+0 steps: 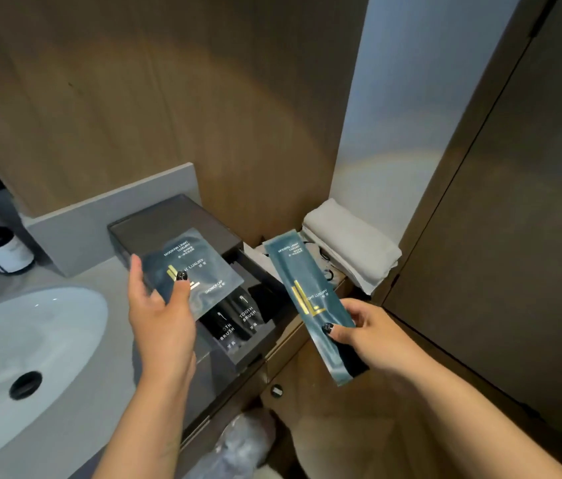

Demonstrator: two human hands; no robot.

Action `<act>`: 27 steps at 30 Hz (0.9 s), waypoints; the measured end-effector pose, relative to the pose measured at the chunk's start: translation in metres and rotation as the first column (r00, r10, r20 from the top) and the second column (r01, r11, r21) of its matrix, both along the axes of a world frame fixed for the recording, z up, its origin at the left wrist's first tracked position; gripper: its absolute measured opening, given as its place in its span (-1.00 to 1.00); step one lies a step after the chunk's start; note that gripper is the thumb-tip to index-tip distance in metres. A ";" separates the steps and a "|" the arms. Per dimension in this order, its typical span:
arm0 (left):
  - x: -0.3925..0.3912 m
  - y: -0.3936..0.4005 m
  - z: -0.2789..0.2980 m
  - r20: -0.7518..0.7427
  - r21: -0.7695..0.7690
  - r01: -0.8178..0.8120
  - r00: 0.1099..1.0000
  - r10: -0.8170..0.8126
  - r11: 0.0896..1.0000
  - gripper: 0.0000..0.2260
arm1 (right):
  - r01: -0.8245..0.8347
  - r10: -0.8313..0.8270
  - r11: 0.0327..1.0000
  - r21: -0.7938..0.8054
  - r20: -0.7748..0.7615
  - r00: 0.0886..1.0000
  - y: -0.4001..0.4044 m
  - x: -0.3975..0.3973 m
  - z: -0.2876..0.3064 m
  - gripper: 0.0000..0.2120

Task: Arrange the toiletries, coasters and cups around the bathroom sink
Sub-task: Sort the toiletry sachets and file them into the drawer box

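Observation:
My left hand (158, 305) pinches a square teal shower cap sachet (200, 267) between thumb and fingers, holding it over the dark amenity box (155, 229). The box's drawer (255, 354) is pulled out, and two black toothbrush packets (238, 319) lie inside it. My right hand (365, 333) grips a long, narrow teal sachet (307, 299) near its lower end, to the right of the drawer. The sachet slants up toward the back wall.
A white oval sink (31, 357) with a dark drain fills the lower left. A dark pump bottle (3, 250) stands behind it. Folded white towels (352, 243) lie on a shelf to the right. A bin with a plastic liner (238, 447) stands below.

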State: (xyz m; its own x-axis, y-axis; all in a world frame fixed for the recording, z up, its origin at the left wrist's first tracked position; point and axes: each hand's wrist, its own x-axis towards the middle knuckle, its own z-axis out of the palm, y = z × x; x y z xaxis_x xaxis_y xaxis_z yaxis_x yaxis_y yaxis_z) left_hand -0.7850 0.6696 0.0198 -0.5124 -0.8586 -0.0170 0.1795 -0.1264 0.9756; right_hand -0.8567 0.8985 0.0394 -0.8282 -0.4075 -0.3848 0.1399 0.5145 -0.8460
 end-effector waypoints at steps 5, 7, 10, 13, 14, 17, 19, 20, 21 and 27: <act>-0.003 -0.024 -0.021 0.208 0.087 -0.098 0.975 0.078 0.991 -0.43 | -0.116 0.109 0.988 0.104 0.068 0.992 -0.031 -0.042 -0.020 -0.66; -0.010 -0.033 -0.031 0.204 0.133 -0.102 0.976 0.073 0.986 -0.61 | -0.191 0.176 0.973 0.130 0.120 0.977 -0.048 -0.055 -0.023 -0.64; -0.024 -0.047 -0.050 0.232 0.151 -0.087 0.971 0.050 0.985 -0.74 | -0.292 0.260 0.940 0.177 0.183 0.948 -0.077 -0.076 -0.029 -0.69; -0.038 -0.057 -0.065 0.256 0.183 -0.051 0.967 0.003 0.982 -0.70 | -0.314 0.273 0.921 0.233 0.191 0.943 -0.104 -0.098 -0.045 -0.65; -0.042 -0.059 -0.069 0.252 0.194 -0.039 0.968 -0.011 0.980 -0.69 | -0.311 0.269 0.916 0.253 0.185 0.945 -0.111 -0.104 -0.050 -0.61; -0.053 -0.065 -0.082 0.264 0.198 -0.022 0.964 -0.031 0.980 -0.63 | -0.293 0.255 0.915 0.276 0.165 0.953 -0.130 -0.116 -0.065 -0.54; -0.057 -0.068 -0.089 0.278 0.188 0.006 0.959 -0.059 0.982 -0.66 | -0.290 0.261 0.918 0.271 0.137 0.956 -0.139 -0.117 -0.071 -0.51; -0.059 -0.069 -0.090 0.286 0.196 0.021 0.955 -0.078 0.980 -0.68 | -0.292 0.269 0.916 0.274 0.119 0.956 -0.143 -0.117 -0.072 -0.51; -0.060 -0.069 -0.087 0.294 0.201 0.027 0.952 -0.086 0.979 -0.71 | -0.295 0.280 0.913 0.281 0.095 0.955 -0.147 -0.116 -0.075 -0.51; -0.057 -0.063 -0.081 0.254 0.181 0.029 0.964 -0.076 0.983 -0.88 | -0.372 0.451 0.815 0.445 -0.083 0.889 -0.161 -0.114 -0.083 -0.34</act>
State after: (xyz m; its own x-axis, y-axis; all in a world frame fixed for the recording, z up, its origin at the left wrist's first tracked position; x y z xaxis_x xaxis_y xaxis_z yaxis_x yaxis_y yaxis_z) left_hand -0.8421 0.6067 -0.0613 -0.5148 -0.8024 -0.3018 -0.0877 -0.3009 0.9496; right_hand -0.9706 0.7377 -0.0438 -0.6879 -0.5650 -0.4556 -0.2935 0.7906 -0.5374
